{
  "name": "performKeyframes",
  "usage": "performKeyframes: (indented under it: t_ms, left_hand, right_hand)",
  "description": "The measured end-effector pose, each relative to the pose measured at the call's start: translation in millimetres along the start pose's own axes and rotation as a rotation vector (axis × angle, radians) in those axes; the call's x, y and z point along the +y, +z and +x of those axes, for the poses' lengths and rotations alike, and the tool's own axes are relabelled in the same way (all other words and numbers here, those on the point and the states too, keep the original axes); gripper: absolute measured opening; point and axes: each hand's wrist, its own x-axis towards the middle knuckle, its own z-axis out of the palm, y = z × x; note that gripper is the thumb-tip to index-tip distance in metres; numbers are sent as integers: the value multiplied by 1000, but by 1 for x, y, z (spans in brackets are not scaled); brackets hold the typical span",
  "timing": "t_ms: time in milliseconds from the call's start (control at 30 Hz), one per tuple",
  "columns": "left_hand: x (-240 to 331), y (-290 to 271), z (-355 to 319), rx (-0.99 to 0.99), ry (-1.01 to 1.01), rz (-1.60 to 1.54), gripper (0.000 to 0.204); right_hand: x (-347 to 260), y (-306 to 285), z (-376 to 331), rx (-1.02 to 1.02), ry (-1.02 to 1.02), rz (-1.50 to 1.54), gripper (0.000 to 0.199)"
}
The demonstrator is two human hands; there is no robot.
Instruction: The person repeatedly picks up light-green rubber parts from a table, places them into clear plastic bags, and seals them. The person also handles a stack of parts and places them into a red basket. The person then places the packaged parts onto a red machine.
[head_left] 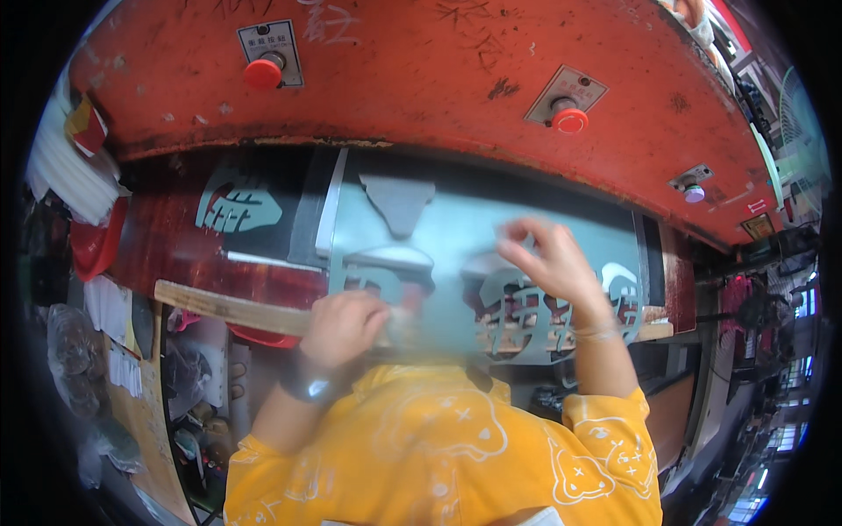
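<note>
A pale teal sheet (465, 210) with several cut-out openings lies on the dark red table under the orange machine. On its far left part rests a grey cut piece (399, 200), broad at the far end and narrowing toward me. My left hand (346, 326) is at the sheet's near left edge, its fingers curled in. Blur hides what those fingers hold, if anything. Over the right half of the sheet is my right hand (551, 259), bent at the fingers, thumb and forefinger apart. Nothing shows between them, though the fingertips are smeared.
The orange machine front (421, 79) spans the far side, with a red push button (263, 74) and another red button (570, 120). A second cut-out pattern (237, 206) lies on the table's left. A wooden strip (232, 307) edges the table. Rolled white material (74, 167) stands far left.
</note>
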Motion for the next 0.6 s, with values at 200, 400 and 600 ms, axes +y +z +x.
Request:
performKeyframes:
  t_ms: [200,400,600]
  left_hand:
    - [-15,0,37,654,-8,-539,61]
    - [-28,26,6,436,38,-451,94]
    - [-12,23,-11,247,22,-35,86]
  right_hand:
    - [-65,140,45,327,-259,-188,81]
    - [-78,158,1,358,-215,-69,70]
    - [-39,122,-23,279,-223,844,69]
